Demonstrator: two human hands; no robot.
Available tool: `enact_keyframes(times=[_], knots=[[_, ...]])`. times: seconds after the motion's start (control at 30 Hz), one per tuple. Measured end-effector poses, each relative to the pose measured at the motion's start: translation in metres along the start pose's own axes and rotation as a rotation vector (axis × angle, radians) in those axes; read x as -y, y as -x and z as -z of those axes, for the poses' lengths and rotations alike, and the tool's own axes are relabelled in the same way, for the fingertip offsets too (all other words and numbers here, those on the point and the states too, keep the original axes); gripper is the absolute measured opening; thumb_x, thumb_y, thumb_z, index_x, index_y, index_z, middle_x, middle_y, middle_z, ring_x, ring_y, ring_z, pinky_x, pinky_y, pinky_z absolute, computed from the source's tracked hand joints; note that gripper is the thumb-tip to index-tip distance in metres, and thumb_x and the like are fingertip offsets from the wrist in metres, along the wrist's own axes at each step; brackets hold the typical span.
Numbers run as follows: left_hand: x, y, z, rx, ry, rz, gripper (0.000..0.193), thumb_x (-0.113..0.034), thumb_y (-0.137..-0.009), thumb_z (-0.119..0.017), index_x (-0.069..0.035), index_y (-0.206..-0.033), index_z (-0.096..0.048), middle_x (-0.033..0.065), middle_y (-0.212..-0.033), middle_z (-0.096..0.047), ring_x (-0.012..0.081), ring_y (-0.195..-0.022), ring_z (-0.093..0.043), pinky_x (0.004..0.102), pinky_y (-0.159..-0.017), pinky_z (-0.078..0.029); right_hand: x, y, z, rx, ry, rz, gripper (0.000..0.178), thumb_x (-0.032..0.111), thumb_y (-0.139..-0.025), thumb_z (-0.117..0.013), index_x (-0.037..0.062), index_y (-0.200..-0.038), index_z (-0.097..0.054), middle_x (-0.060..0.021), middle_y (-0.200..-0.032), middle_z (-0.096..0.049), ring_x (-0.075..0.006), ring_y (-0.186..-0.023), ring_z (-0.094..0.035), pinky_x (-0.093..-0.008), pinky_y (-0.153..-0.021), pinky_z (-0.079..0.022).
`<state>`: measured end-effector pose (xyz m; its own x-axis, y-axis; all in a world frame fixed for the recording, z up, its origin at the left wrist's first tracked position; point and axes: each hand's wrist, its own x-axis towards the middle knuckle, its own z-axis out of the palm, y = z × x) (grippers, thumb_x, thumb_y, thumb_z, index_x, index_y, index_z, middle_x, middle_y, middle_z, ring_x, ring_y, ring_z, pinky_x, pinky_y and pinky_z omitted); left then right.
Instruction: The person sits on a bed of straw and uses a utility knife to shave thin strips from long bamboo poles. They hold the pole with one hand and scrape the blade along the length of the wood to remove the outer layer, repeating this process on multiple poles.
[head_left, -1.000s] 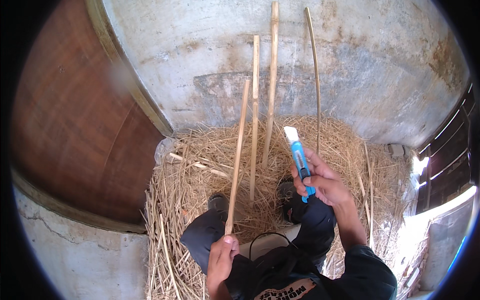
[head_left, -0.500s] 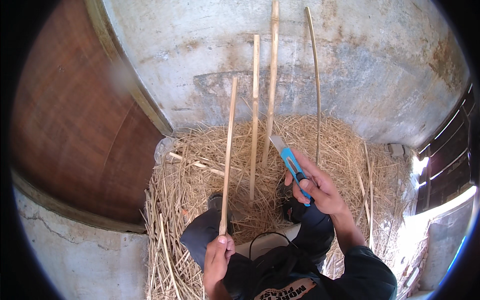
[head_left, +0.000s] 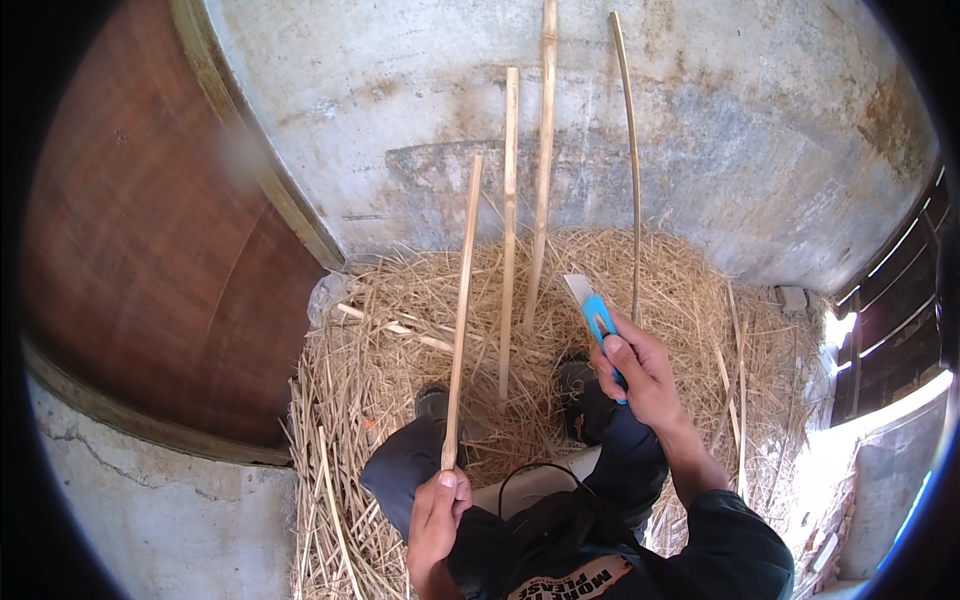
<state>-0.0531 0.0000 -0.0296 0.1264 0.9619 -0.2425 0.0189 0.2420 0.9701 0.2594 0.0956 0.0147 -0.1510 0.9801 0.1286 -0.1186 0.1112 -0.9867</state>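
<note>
My left hand (head_left: 437,512) is closed round the lower end of a pale bamboo strip (head_left: 464,310), which points up and leans slightly right over my left leg. In my right hand (head_left: 640,372) is a blue utility knife (head_left: 598,318), its broad blade (head_left: 577,287) out and pointing up and to the left. The thumb lies on the knife's body. Blade and strip are apart, with straw behind the gap between them.
Two bamboo strips (head_left: 511,180) (head_left: 543,170) and a thin curved stick (head_left: 630,130) stand against the stained wall (head_left: 740,140). Straw and shavings (head_left: 400,290) cover the ground round my shoes. A brown wooden panel (head_left: 160,250) is at left, dark slats (head_left: 900,300) at right.
My right hand has moved a little right with the knife, and its grip has turned so the fingers wrap more round the handle. The strip's top has tipped slightly right.
</note>
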Motion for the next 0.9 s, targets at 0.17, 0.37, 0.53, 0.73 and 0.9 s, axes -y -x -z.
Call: enact_keyframes(times=[0.17, 0.37, 0.53, 0.73, 0.9], knots=[[-0.001, 0.000, -0.001, -0.001, 0.002, 0.006, 0.055, -0.046, -0.117, -0.037, -0.007, -0.081, -0.049, -0.0002, -0.067, -0.044, 0.0082, -0.059, -0.036, 0.0273, -0.051, -0.027, 0.001, -0.001, -0.003, -0.020, -0.030, -0.004, 0.051, 0.019, -0.117, -0.042, 0.0025, -0.165, -0.036, 0.0001, -0.084, -0.049, -0.0054, -0.060, -0.042, -0.0213, -0.056, -0.038], [-0.001, 0.000, -0.001, 0.006, -0.013, -0.010, 0.055, -0.046, -0.117, -0.036, -0.007, -0.081, -0.049, -0.0004, -0.067, -0.044, 0.0082, -0.058, -0.036, 0.0273, -0.051, -0.027, 0.000, -0.002, -0.001, 0.002, -0.059, -0.015, 0.056, 0.016, -0.116, -0.044, 0.0053, -0.168, -0.030, -0.0016, -0.089, -0.050, -0.0066, -0.064, -0.043, -0.0227, -0.058, -0.039], [0.000, 0.000, 0.000, 0.003, -0.023, -0.008, 0.056, -0.047, -0.117, -0.036, -0.007, -0.081, -0.049, 0.0000, -0.067, -0.045, 0.0082, -0.058, -0.037, 0.0272, -0.050, -0.028, -0.011, -0.005, -0.002, 0.067, -0.262, 0.012, 0.067, 0.014, -0.114, -0.048, 0.0096, -0.173, -0.015, -0.0075, -0.107, -0.055, -0.0110, -0.070, -0.050, -0.0246, -0.062, -0.043], [0.002, 0.000, 0.000, -0.002, -0.025, -0.007, 0.057, -0.049, -0.117, -0.036, -0.007, -0.082, -0.050, 0.0003, -0.067, -0.046, 0.0081, -0.057, -0.037, 0.0269, -0.050, -0.028, -0.004, -0.003, -0.008, 0.049, -0.176, 0.010, 0.074, 0.007, -0.112, -0.046, 0.0144, -0.174, -0.007, -0.0149, -0.128, -0.059, -0.0139, -0.075, -0.055, -0.0283, -0.067, -0.048], [-0.001, 0.000, 0.000, 0.006, 0.003, -0.013, 0.056, -0.049, -0.117, -0.037, -0.007, -0.083, -0.051, 0.0006, -0.068, -0.046, 0.0079, -0.058, -0.037, 0.0266, -0.050, -0.028, -0.006, -0.002, -0.001, 0.088, -0.190, 0.002, 0.084, -0.005, -0.103, -0.042, 0.0184, -0.175, -0.005, -0.0165, -0.135, -0.055, -0.0138, -0.077, -0.055, -0.0298, -0.069, -0.048]])
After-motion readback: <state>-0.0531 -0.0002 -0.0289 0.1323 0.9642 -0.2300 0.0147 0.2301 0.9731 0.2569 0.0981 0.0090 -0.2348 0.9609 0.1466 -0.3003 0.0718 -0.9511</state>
